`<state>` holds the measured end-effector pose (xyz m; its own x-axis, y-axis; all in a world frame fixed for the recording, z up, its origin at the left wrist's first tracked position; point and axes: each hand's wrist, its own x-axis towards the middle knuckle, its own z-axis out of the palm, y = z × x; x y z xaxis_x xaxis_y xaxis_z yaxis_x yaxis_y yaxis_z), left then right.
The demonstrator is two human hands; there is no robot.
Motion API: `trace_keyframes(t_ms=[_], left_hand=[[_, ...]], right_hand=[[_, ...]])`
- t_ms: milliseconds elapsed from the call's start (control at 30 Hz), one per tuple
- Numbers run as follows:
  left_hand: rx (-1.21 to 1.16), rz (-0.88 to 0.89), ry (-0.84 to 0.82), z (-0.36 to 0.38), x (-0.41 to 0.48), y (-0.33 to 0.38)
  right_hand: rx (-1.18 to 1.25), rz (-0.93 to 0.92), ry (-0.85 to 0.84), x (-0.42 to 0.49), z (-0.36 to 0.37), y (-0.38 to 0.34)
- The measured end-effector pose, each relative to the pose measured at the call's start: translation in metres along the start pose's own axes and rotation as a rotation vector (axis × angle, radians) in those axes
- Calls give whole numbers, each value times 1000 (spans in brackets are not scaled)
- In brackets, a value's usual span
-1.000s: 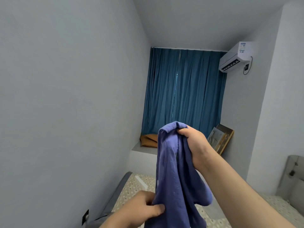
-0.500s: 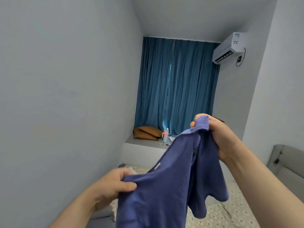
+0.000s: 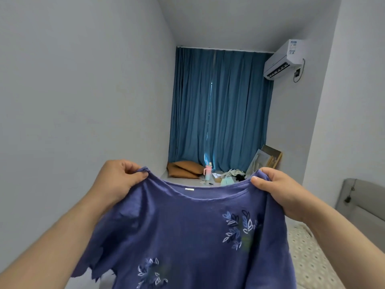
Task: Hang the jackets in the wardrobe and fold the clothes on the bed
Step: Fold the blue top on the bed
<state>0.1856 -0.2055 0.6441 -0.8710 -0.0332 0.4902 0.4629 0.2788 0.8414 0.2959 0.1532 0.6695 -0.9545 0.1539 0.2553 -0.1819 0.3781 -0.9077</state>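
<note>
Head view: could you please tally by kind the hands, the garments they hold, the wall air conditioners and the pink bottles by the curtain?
Hands: 2, the left hand and the right hand
Garments held: 1, the blue top, gripped at both shoulders
Wall units: 1, the air conditioner
Bottles: 1, the pink bottle
Total: 5

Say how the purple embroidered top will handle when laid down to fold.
Probably floppy: the top sags between the left hand and right hand, each pinching a shoulder. Likely light, since those pinches alone hold it up.
</note>
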Motion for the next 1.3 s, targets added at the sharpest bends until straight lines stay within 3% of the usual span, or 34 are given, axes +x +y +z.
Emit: trace_keyframes(t_ms=[167, 367, 500, 633, 733, 833, 900, 1100, 1167, 1300], left_hand=[[236, 105, -53, 1, 3, 13], [396, 208, -109, 9, 4, 20], [314, 134, -150, 20, 8, 12], [70, 14, -219, 31, 10, 7], [164, 34, -231, 40, 7, 11], [412, 66, -102, 48, 5, 12], [456, 104, -109, 53, 8, 13], [216, 41, -378, 56, 20, 3], [260, 23, -406, 54, 22, -1], [415, 70, -233, 63, 23, -4]], right_hand=[[-289, -45, 62, 1, -2, 4], [-435, -14, 48, -3, -4, 2], [-457, -6, 120, -2, -6, 2], [-443, -41, 281, -1, -8, 3], [-362, -69, 335, -2, -8, 5], [-376, -70, 239, -5, -6, 6], [-377, -64, 139, -9, -4, 5], [-321, 35, -54, -21, -8, -3], [-328, 55, -70, -23, -13, -2], [-458, 19, -55, -26, -17, 2]])
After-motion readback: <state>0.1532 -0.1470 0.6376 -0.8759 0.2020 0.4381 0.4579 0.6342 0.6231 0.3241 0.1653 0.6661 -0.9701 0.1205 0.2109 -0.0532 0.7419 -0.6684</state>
